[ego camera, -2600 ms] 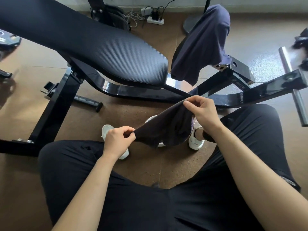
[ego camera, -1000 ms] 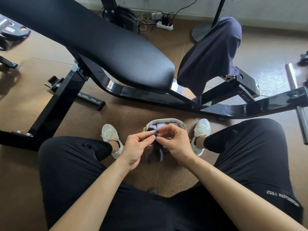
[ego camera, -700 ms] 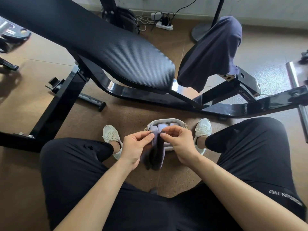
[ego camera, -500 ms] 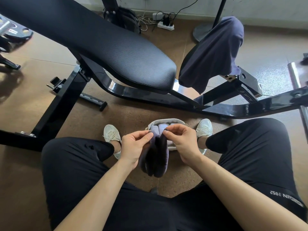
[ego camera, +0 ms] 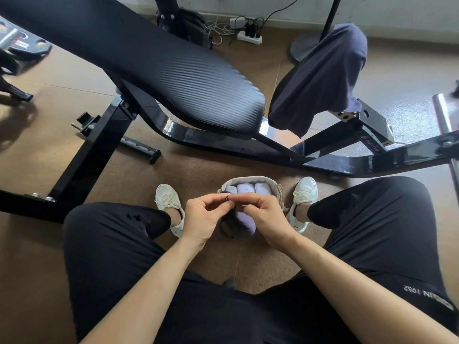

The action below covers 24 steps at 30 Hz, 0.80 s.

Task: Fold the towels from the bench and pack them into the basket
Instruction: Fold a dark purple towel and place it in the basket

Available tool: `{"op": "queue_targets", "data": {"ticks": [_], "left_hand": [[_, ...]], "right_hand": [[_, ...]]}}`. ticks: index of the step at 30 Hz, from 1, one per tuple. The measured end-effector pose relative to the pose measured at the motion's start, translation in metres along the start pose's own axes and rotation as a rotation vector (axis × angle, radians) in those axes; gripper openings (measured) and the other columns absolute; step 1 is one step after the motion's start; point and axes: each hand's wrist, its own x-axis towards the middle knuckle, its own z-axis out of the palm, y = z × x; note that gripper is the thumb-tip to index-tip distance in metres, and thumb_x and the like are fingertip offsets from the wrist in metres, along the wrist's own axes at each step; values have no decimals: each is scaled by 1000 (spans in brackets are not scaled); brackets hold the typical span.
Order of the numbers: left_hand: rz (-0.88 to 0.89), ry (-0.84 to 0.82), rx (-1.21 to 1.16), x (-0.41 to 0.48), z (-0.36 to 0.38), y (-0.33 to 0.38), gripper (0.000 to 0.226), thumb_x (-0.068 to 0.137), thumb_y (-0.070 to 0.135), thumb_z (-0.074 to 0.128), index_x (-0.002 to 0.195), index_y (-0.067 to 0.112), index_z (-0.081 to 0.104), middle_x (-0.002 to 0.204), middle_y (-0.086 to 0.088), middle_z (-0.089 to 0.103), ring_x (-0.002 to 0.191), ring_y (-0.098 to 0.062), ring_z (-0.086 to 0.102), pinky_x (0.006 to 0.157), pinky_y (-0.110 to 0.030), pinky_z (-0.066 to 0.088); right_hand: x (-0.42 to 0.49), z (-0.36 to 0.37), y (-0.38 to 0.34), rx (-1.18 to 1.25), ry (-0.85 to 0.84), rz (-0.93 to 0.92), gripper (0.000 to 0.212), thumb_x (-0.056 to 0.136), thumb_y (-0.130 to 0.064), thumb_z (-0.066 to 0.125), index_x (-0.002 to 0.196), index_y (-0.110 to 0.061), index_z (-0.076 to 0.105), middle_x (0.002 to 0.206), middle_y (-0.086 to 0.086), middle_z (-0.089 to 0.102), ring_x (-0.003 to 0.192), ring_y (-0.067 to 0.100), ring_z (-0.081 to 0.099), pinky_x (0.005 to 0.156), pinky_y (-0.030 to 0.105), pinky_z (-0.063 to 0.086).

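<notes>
A small folded towel, dark grey and lilac, hangs between my knees just above the basket. My left hand and my right hand both pinch its top edge, fingertips almost touching. The little grey basket sits on the floor between my white shoes and holds three rolled lilac towels side by side. A dark navy towel is draped over the right end of the black bench.
The bench's black steel frame crosses the floor right beyond the basket. My shoes flank the basket. A power strip with cables and a fan base stand by the far wall. A weight plate lies at far left.
I brought both hands together, folding the spread towel into a narrow bundle. It then lengthened and has now shortened again as my fingers gather it over the basket.
</notes>
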Motion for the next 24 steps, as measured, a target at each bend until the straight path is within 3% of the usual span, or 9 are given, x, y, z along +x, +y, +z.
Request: {"op": "queue_targets", "data": {"ticks": [2, 6, 10, 14, 18, 22, 24], "left_hand": [[12, 22, 31, 0, -1, 1, 21, 90, 8, 74, 109, 16, 79, 105, 1, 79, 104, -12, 73, 97, -39, 59], [37, 4, 44, 2, -6, 2, 12, 92, 16, 72, 99, 24, 77, 99, 3, 78, 102, -17, 71, 93, -42, 59], [45, -78, 33, 3, -14, 8, 11, 86, 30, 67, 92, 36, 73, 98, 1, 75, 101, -23, 70, 90, -39, 58], [78, -164, 37, 1, -24, 14, 15, 87, 24, 67, 91, 37, 72, 94, 3, 73, 95, -19, 70, 81, -28, 57], [105, -207, 60, -1, -35, 17, 11, 93, 13, 67, 98, 23, 70, 92, 4, 72, 92, -14, 69, 79, -24, 55], [138, -196, 53, -2, -38, 20, 11, 92, 7, 68, 96, 17, 68, 89, 6, 72, 87, -10, 67, 77, -20, 53], [166, -148, 50, -2, -40, 22, 15, 94, -2, 66, 97, 13, 67, 86, 9, 72, 84, -7, 67, 76, -19, 53]], "right_hand": [[2, -3, 1, 26, 21, -16, 35, 95, 7, 53, 112, -12, 77, 108, 5, 77, 106, 17, 71, 99, 36, 57], [10, -10, 11, -96, 120, -110, 19, 92, -6, 70, 106, -17, 75, 103, -4, 75, 99, 10, 71, 87, 28, 58], [19, -12, 13, -300, 19, -133, 22, 89, -15, 75, 108, -26, 72, 106, -14, 69, 104, 6, 64, 89, 27, 57], [23, -6, 11, -425, -72, -238, 25, 90, -18, 75, 114, -20, 73, 112, -11, 71, 104, -4, 59, 86, 9, 44], [24, -5, 7, -426, -117, -267, 15, 87, -18, 78, 101, -20, 74, 99, -14, 70, 100, 4, 61, 87, 17, 44], [24, -2, 8, -478, -162, -244, 10, 83, -20, 81, 86, -21, 71, 82, -18, 64, 89, 3, 54, 81, 17, 40], [25, -3, 10, -573, -191, -227, 13, 83, -23, 79, 83, -28, 67, 80, -16, 63, 91, 4, 50, 86, 28, 41]]}}
